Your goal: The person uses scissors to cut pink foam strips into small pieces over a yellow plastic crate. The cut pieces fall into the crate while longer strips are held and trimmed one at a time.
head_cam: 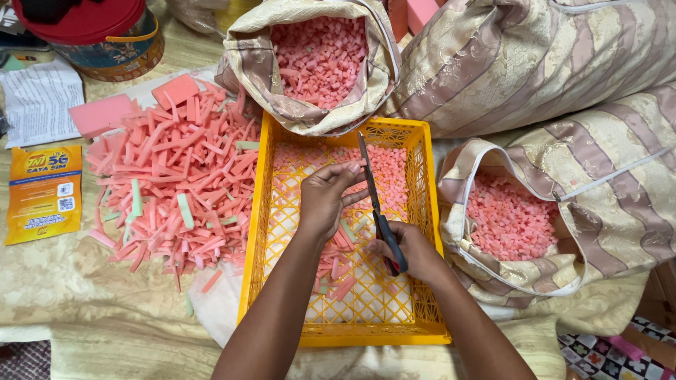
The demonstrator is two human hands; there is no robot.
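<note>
My right hand (412, 253) grips a pair of scissors (377, 207) by the dark handles, blades pointing away over a yellow plastic crate (264, 232). My left hand (325, 197) is just left of the blades, fingers curled around pink foam strips (345, 236) that trail down under the palm. Small pink foam cubes (391, 169) lie in the far half of the crate, and several cut strips lie on its mesh floor near my wrists.
A big pile of pink foam strips (176, 176) lies left of the crate. A striped fabric sack (310, 56) of pink cubes stands behind it, another sack (514, 218) at the right. Pink foam blocks (102, 112), a round tin (105, 35) and an orange packet (42, 193) sit at the left.
</note>
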